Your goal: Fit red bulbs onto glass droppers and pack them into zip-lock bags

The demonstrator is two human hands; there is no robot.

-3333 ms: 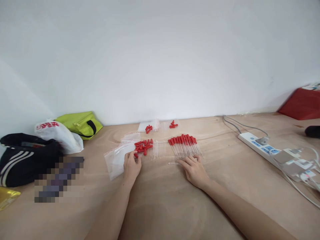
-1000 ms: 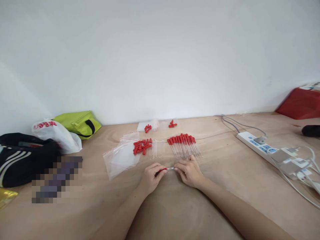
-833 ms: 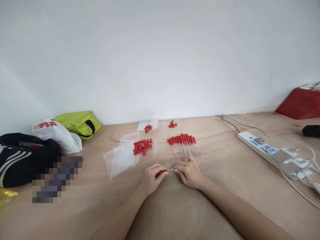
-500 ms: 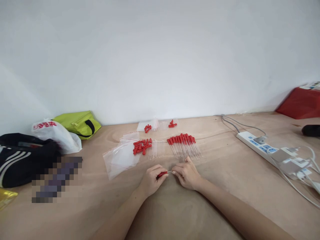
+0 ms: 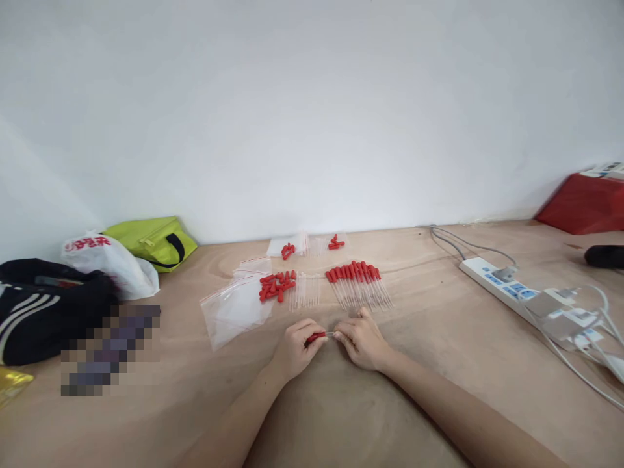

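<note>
Between thumb and fingers, my left hand (image 5: 296,351) pinches a red rubber bulb (image 5: 316,337). A thin clear dropper tube (image 5: 329,334) runs from the bulb's end to the closed fingertips of my right hand (image 5: 361,343), which hide the rest of it. Both hands rest low over the table. Just beyond them lies a pile of loose red bulbs (image 5: 277,286), with a row of bare clear tubes (image 5: 305,291) beside it. To the right, several droppers with red bulbs on their tubes (image 5: 355,272) are fanned out side by side.
Clear zip bags (image 5: 227,315) lie left of the pile. More bulbs (image 5: 336,242) and tubes sit near the wall. A power strip (image 5: 497,283) with chargers and cables is at right; a black bag (image 5: 53,312), white plastic bag (image 5: 110,263) and green bag (image 5: 149,237) stand left.
Both hands keep their grip on the bulb and tube in nearly the same place. Only a slight shift of the view shows at the right side.
</note>
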